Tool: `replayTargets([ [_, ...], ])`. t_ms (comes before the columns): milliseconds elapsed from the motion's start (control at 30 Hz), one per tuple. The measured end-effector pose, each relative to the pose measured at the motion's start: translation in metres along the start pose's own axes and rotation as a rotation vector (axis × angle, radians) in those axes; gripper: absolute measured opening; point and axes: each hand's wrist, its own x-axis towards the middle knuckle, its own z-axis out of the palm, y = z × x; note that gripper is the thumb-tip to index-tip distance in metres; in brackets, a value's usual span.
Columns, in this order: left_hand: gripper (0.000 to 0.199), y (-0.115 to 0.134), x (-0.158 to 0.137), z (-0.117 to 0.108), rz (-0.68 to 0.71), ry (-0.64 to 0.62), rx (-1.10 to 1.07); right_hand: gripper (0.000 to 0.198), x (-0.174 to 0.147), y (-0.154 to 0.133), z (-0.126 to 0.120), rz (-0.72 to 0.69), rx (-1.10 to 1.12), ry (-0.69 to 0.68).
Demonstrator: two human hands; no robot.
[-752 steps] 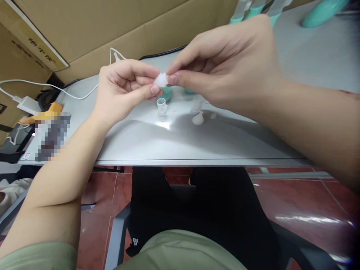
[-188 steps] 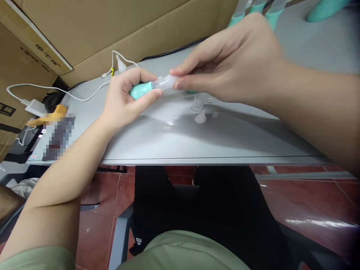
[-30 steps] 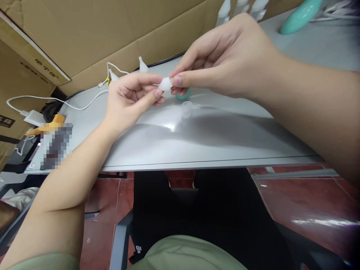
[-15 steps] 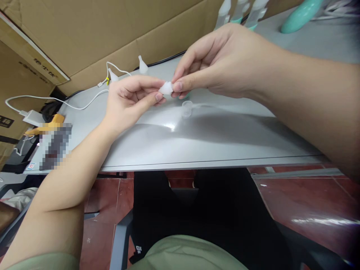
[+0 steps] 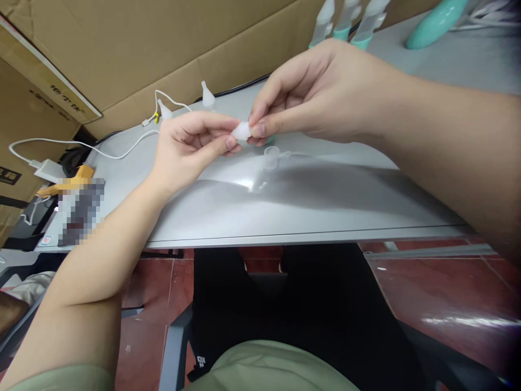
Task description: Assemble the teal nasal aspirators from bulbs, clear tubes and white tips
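Observation:
Between my two hands, above the grey table [image 5: 228,217], is a small white translucent nozzle tip [image 5: 241,131]. My left hand [image 5: 195,138] pinches its left end with thumb and forefinger. From the right, my right hand [image 5: 309,98] grips the other end with thumb and fingertips. Much of the nozzle tip is covered by fingers. A clear plastic cup-shaped piece [image 5: 271,158] with a small side tab sits on the table just below my right fingertips. Something teal [image 5: 270,139] shows partly behind those fingers.
White cone-shaped nozzles [image 5: 208,95] stand at the back, near a white cable [image 5: 122,156]. Several clear bottles with teal bases [image 5: 366,27] are behind my right hand, and a teal handheld body [image 5: 435,24] lies farther right. A yellow tool [image 5: 83,175] is at left. Cardboard [image 5: 163,49] walls the back.
Both hands stay almost in place, still holding the nozzle tip. My right fingers have shifted slightly around it, and the view has moved very little.

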Motion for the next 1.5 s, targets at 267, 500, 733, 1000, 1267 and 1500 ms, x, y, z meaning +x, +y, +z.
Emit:
replayTargets([
  [267, 0.045, 0.019, -0.001, 0.020, 0.389, -0.016, -0.052, 0.041, 0.002, 0.005, -0.002, 0.080, 0.036, -0.040],
  [500, 0.053, 0.021, -0.003, 0.015, 0.273, -0.031, 0.075, 0.042, 0.002, 0.004, -0.001, 0.098, 0.050, -0.027],
  [733, 0.039, 0.022, -0.003, 0.013, 0.374, -0.079, 0.024, 0.047, 0.001, 0.001, -0.002, 0.111, 0.054, -0.015],
  [1000, 0.040, 0.035, -0.008, 0.016, 0.230, -0.103, 0.048, 0.047, 0.000, -0.002, 0.002, 0.123, 0.033, -0.009],
  [1267, 0.053, 0.023, -0.006, 0.017, 0.378, -0.014, 0.169, 0.048, 0.000, -0.002, 0.000, 0.141, -0.007, -0.048],
  [1500, 0.042, 0.023, -0.003, 0.016, 0.402, -0.070, 0.156, 0.048, 0.000, -0.002, 0.001, 0.132, -0.005, -0.056],
])
